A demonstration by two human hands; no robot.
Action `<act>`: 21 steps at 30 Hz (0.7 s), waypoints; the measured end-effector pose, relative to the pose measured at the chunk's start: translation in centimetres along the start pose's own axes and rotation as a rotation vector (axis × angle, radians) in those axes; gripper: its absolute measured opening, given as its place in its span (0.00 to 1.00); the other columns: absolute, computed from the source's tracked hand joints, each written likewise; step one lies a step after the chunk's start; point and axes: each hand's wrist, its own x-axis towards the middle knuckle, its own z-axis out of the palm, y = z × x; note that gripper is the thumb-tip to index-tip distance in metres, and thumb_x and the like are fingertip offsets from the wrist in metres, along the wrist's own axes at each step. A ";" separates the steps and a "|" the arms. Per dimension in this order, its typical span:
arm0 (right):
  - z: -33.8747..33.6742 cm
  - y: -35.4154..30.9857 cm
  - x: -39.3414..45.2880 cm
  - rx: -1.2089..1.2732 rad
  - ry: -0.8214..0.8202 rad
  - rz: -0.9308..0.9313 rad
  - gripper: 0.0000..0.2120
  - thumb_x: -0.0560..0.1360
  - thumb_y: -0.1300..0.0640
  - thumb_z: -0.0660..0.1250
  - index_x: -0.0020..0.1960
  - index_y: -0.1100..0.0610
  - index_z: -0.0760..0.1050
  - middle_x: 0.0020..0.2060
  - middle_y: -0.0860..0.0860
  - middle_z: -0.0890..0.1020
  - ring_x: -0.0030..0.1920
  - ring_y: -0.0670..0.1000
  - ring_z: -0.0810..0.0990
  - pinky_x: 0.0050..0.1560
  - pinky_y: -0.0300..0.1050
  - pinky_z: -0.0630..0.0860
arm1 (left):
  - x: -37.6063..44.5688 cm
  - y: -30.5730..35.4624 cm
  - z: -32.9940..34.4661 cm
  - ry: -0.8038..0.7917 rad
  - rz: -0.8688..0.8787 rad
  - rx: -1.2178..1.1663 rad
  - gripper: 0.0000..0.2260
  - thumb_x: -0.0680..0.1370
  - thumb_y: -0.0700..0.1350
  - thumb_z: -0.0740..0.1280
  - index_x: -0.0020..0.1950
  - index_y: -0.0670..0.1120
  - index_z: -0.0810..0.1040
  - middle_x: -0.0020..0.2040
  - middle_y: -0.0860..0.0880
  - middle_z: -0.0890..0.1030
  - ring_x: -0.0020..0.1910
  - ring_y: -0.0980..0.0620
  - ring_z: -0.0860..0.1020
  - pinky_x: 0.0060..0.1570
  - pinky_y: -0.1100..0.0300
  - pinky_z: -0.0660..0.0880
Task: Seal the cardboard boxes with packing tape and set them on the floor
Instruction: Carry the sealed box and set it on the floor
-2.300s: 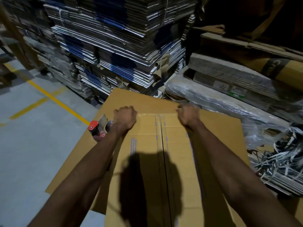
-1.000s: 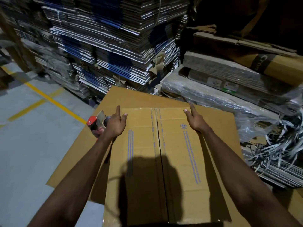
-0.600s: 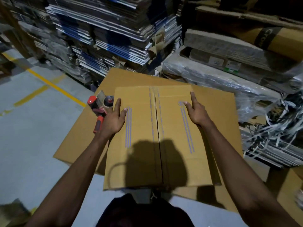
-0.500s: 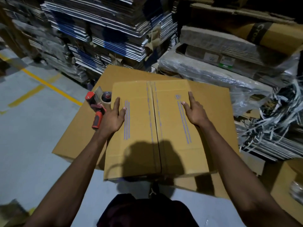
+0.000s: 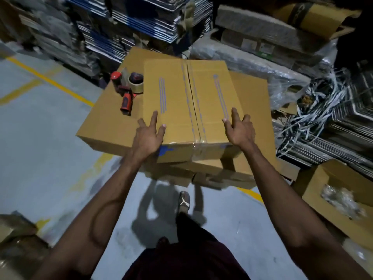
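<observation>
Our left fingers (image 5: 154,121) lie straight and spread on the top of the cardboard box (image 5: 187,102), near its front left corner; our right fingers (image 5: 235,116) lie likewise spread near the front right corner. Both the left hand (image 5: 148,136) and the right hand (image 5: 241,129) press flat and grip nothing. Clear packing tape (image 5: 198,136) runs along the centre seam and down the near face. The box rests on a larger flat carton (image 5: 109,120). At ten o'clock of the box lies the red tape dispenser (image 5: 127,89). At four o'clock an open carton (image 5: 341,196) stands on the floor (image 5: 40,138).
</observation>
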 end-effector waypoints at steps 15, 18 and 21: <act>-1.1 -0.4 -4.0 -0.030 -0.084 0.068 0.33 0.85 0.35 0.49 0.84 0.49 0.50 0.73 0.69 0.63 0.68 0.72 0.68 0.67 0.68 0.67 | -3.2 1.4 -0.6 -0.008 -0.101 -0.085 0.27 0.86 0.58 0.54 0.85 0.57 0.52 0.71 0.34 0.63 0.59 0.27 0.75 0.60 0.41 0.73; -1.6 -0.8 -1.9 -0.005 -0.126 0.059 0.33 0.84 0.35 0.52 0.83 0.50 0.51 0.72 0.69 0.63 0.67 0.73 0.69 0.67 0.69 0.67 | -1.4 2.1 -1.5 -0.026 -0.142 -0.043 0.29 0.84 0.58 0.56 0.84 0.57 0.52 0.71 0.34 0.64 0.62 0.28 0.73 0.62 0.40 0.73; -1.6 -1.0 0.9 0.035 -0.136 0.019 0.33 0.83 0.34 0.52 0.82 0.48 0.51 0.73 0.68 0.62 0.67 0.73 0.69 0.67 0.69 0.69 | 1.2 2.5 -2.1 -0.060 -0.153 0.003 0.30 0.83 0.60 0.56 0.83 0.57 0.51 0.72 0.30 0.64 0.65 0.27 0.71 0.63 0.38 0.72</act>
